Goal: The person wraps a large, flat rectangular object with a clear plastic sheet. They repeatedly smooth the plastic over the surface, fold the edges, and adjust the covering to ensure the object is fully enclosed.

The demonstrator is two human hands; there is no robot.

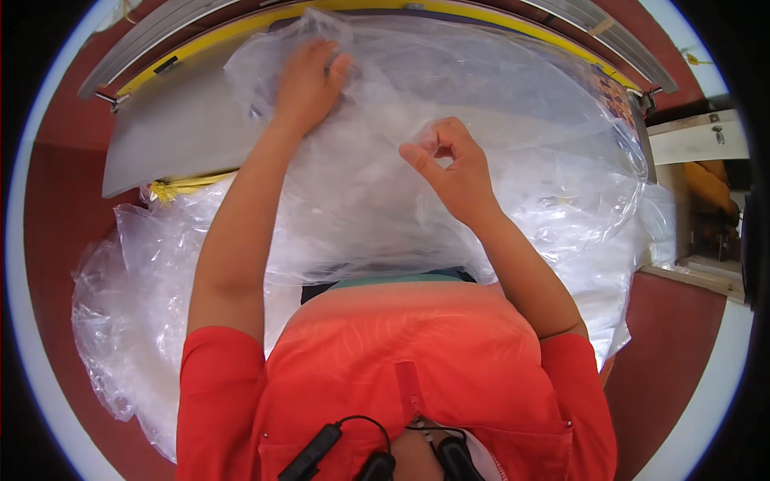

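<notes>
A large sheet of thin clear plastic film [513,104] spreads across the table and falls in folds toward my body. My left hand [309,84] reaches to the far left part of the film. Its thumb stands apart from the fingers, and the palm side rests on or against the plastic. Nearer the middle, my right hand [455,168] is curled, thumb and fingers bent toward each other with a bit of film between them. The fingertips of both hands are partly hidden by the plastic or by the hands themselves.
A grey tabletop [188,120] shows on the left, with a yellow edge strip [233,38] and metal rails [172,36] behind. More crumpled film [136,321] hangs at the lower left. A yellow tied bundle [184,186] lies by the table's front edge. At the right stands an open cabinet [698,144].
</notes>
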